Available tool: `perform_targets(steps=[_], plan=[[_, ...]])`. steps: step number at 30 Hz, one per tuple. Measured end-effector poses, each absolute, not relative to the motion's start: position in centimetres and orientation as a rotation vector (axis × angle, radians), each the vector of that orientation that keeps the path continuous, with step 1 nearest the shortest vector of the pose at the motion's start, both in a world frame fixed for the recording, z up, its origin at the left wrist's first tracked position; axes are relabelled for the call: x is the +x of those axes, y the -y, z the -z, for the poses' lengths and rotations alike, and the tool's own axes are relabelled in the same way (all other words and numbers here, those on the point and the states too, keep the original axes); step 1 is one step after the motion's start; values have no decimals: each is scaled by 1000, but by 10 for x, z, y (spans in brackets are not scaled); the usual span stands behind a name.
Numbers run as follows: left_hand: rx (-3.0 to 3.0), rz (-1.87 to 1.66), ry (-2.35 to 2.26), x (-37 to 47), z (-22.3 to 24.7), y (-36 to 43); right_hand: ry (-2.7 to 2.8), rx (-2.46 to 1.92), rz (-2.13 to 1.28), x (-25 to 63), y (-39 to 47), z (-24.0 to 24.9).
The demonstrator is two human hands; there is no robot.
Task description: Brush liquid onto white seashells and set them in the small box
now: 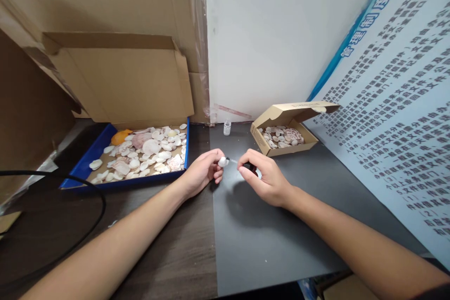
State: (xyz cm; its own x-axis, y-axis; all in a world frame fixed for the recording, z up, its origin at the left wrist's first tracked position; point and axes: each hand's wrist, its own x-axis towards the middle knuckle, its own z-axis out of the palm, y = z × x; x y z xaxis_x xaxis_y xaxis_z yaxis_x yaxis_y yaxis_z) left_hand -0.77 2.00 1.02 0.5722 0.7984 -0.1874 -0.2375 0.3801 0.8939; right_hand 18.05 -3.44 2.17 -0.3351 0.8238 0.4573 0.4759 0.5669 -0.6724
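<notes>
Pinched in the fingers of my left hand is a small white seashell. My right hand is closed on a thin brush with a pale stem and a dark tip, which meets the edge of the shell or nearly so. Something dark shows beneath the right fingers, mostly hidden by them. Beyond both hands, a small clear bottle with a white label stands upright near the wall.
On the left, an open blue-rimmed cardboard box holds many shells, its lid raised. A smaller cardboard box with shells stands at the back right, lid partly up. A black cable loops over the left side. Walls bound the back and right.
</notes>
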Motion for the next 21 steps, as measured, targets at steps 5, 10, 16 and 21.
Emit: perform_targets(steps=[5, 10, 16, 21], plan=[[958, -734, -696, -7, -11, -20, 2101, -1099, -590, 181, 33, -20], [972, -724, -702, -7, -10, -20, 2017, -1031, -587, 181, 35, -23], [969, -736, -697, -7, -11, -19, 2048, -925, -579, 182, 36, -25], [969, -743, -696, -7, -11, -18, 2096, -918, -594, 182, 35, -23]])
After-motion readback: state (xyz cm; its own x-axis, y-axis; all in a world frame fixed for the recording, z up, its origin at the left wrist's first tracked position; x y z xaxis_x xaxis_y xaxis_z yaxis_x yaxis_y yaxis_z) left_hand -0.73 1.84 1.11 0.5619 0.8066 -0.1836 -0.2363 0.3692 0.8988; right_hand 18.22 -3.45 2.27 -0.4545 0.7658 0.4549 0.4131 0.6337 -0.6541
